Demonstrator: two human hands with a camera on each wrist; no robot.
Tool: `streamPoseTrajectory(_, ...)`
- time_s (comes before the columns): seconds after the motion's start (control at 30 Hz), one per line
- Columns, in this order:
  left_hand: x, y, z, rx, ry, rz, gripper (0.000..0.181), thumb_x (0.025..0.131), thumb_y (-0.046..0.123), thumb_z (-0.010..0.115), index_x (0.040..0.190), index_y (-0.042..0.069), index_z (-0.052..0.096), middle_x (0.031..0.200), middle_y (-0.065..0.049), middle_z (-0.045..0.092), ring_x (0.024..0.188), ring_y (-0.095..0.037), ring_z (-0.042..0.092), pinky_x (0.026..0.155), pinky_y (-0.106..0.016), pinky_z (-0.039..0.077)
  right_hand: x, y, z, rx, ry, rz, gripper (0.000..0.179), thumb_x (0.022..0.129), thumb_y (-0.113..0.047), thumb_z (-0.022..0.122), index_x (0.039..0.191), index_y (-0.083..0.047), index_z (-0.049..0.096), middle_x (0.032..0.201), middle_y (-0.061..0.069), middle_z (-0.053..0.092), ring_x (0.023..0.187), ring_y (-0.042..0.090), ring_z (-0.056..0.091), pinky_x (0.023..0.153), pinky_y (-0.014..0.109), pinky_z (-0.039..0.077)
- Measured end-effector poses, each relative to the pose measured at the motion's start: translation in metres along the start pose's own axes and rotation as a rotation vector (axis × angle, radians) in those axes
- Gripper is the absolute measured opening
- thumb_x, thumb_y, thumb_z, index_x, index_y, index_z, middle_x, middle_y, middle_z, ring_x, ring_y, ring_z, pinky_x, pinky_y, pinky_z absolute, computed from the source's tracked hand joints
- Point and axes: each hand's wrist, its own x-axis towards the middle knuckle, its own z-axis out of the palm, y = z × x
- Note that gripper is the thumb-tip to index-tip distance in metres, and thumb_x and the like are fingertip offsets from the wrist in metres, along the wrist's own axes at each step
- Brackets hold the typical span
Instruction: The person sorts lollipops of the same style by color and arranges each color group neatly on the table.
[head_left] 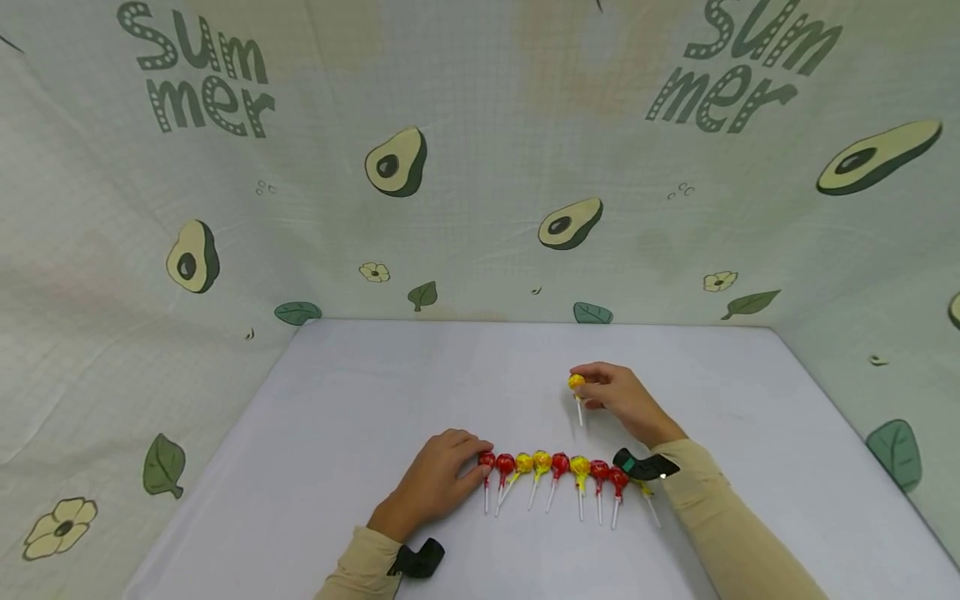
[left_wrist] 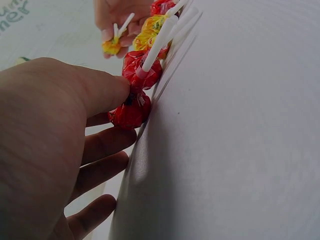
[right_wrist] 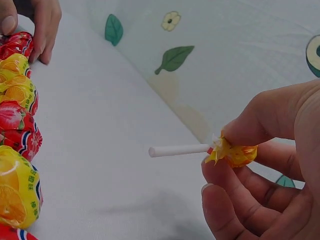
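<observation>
My left hand (head_left: 438,477) is at the left end of a row of wrapped lollipops, its thumb and fingertips around the leftmost red lollipop (head_left: 487,459). In the left wrist view that red lollipop (left_wrist: 131,111) sits between thumb and fingers. Beyond the row, my right hand (head_left: 617,398) pinches a yellow lollipop (head_left: 575,381) by its wrapped head. Its white stick points down in the head view; the right wrist view shows thumb and fingers on the yellow wrapper (right_wrist: 241,155). Red and yellow lollipops, such as the middle red one (head_left: 560,464), lie side by side with sticks toward me.
A white table (head_left: 390,367) carries the row. The yellow lollipop (head_left: 648,492) at the right end is partly hidden under the black right wrist camera (head_left: 645,465). Cloth (head_left: 480,167) printed with avocados and leaves rises behind the table and at both sides.
</observation>
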Motion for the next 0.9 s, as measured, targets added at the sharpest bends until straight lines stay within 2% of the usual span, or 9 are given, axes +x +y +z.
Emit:
streamPoseTrajectory(0.4, 0.001, 0.0, -0.001, -0.019, 0.013, 0.017, 0.031, 0.095, 0.032, 0.071, 0.122, 0.017, 0.071, 0.11, 0.006, 0.068, 0.106, -0.014, 0.061, 0.092, -0.039, 0.05, 0.01, -0.004, 0.006, -0.009, 0.004, 0.013, 0.043, 0.097, -0.018, 0.066, 0.134, 0.001, 0.059, 0.125, 0.014, 0.062, 0.104, 0.027, 0.061, 0.089, 0.035, 0.053)
streamPoseTrajectory(0.77, 0.0, 0.0, -0.001, -0.007, 0.03, 0.031, 0.03, 0.093, 0.028, 0.073, 0.12, 0.016, 0.072, 0.107, 0.005, 0.068, 0.103, -0.014, 0.062, 0.089, -0.039, 0.051, 0.017, -0.007, 0.01, -0.014, -0.015, 0.016, 0.043, 0.097, -0.019, 0.067, 0.134, 0.002, 0.058, 0.127, 0.016, 0.062, 0.104, 0.026, 0.061, 0.091, 0.039, 0.052)
streamPoseTrajectory(0.9, 0.0, -0.001, 0.0, -0.006, 0.015, 0.02, 0.03, 0.094, 0.03, 0.071, 0.121, 0.017, 0.072, 0.108, 0.006, 0.068, 0.104, -0.013, 0.061, 0.09, -0.038, 0.051, 0.019, -0.008, 0.011, -0.003, -0.026, 0.007, 0.044, 0.097, -0.019, 0.067, 0.134, 0.002, 0.058, 0.127, 0.017, 0.061, 0.105, 0.027, 0.061, 0.092, 0.043, 0.051)
